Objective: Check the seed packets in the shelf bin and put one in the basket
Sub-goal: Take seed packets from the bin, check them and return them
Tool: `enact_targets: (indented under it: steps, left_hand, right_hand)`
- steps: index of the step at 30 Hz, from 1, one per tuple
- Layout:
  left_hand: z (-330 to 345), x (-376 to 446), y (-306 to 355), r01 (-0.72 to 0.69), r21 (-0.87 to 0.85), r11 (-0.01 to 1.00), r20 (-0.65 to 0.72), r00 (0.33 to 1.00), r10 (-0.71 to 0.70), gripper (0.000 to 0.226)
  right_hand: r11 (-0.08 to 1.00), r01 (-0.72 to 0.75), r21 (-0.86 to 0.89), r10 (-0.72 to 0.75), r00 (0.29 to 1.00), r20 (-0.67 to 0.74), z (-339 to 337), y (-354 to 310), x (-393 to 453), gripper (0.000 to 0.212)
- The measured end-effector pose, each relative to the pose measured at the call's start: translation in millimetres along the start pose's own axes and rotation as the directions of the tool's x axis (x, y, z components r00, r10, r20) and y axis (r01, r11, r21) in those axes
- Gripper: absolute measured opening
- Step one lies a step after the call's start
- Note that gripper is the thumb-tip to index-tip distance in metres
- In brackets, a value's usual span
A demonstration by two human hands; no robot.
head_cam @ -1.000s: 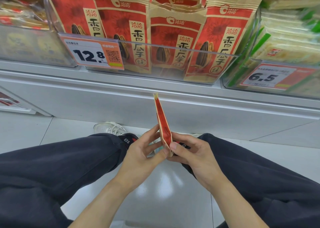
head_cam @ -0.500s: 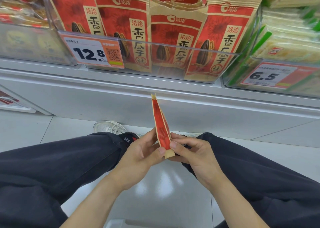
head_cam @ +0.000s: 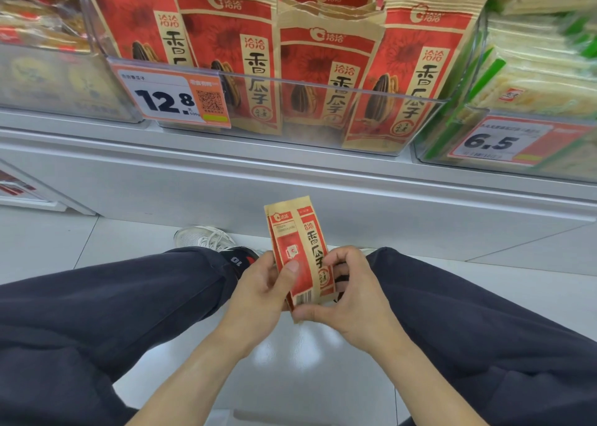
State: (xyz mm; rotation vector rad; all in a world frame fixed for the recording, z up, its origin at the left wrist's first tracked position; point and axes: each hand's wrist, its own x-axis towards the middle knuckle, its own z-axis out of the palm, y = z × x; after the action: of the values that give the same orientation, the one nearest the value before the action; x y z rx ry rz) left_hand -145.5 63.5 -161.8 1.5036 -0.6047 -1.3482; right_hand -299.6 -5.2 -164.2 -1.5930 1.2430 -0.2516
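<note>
Dark trouser legs point(head_cam: 106, 312) fill the near corners of the view, knees spread over pale glossy floor tiles point(head_cam: 290, 370). Between the knees the seed packet point(head_cam: 298, 257) stands nearly upright, its narrow side panel and part of its face turned to the camera — both hands hold it by its lower end. The left hand point(head_cam: 258, 291) has its grip pinching the packet, thumb pressed on the red panel, fingers behind. The right hand point(head_cam: 352, 299) curls its grip round the packet's right edge, thumb under the bottom corner beside a barcode. Large characters 香瓜子 run down the packet in black, with the brand 洽洽 in red above.

Past the hands a white sneaker point(head_cam: 206, 238) rests on the floor at the foot of the grey shelf base point(head_cam: 420, 205). On the shelf edge above sits the clear shelf bin point(head_cam: 290, 86), with more red-and-kraft packets point(head_cam: 323, 70) of the same brand standing upright inside. A price tag point(head_cam: 171, 99) at the bin's left front corner reads 12.8, with a QR code. Just right, another bin of green-and-pale packs point(head_cam: 533, 79) carries a tag point(head_cam: 500, 141) reading 6.5 — its smaller print is too blurred to read.
</note>
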Motion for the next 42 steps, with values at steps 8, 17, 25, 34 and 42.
enact_targets:
  steps: [8,17,25,34,42]
  left_hand:
    - [-6.3,4.4,-8.3,0.029,0.228,0.973,0.045,0.998,-0.04,0.024]
    - [-2.0,5.0,-18.4,-0.035,0.481,0.876,-0.158,0.979,0.125,0.037]
    - [1.6,1.8,-20.1,-0.199,0.637,0.745,-0.057,0.951,0.303,0.058]
    - [5.8,-1.1,-14.5,-0.166,0.611,0.774,-0.067,0.963,0.259,0.043]
    - [12.0,-2.3,-17.5,-0.137,0.6,0.788,-0.071,0.972,0.223,0.037]
  right_hand:
    - [0.94,-0.073,0.334,0.115,0.988,-0.108,-7.6,0.3,7.9,0.056]
    - [0.942,-0.053,0.332,0.049,0.999,0.022,-9.9,-3.0,5.7,0.018]
    - [0.937,0.021,0.348,-0.05,0.996,0.074,-3.6,1.7,4.3,0.028]
    - [0.911,0.079,0.406,-0.106,0.993,0.045,-1.0,1.2,5.2,0.026]
    - [0.898,0.087,0.43,-0.1,0.995,0.007,3.1,1.6,4.4,0.027]
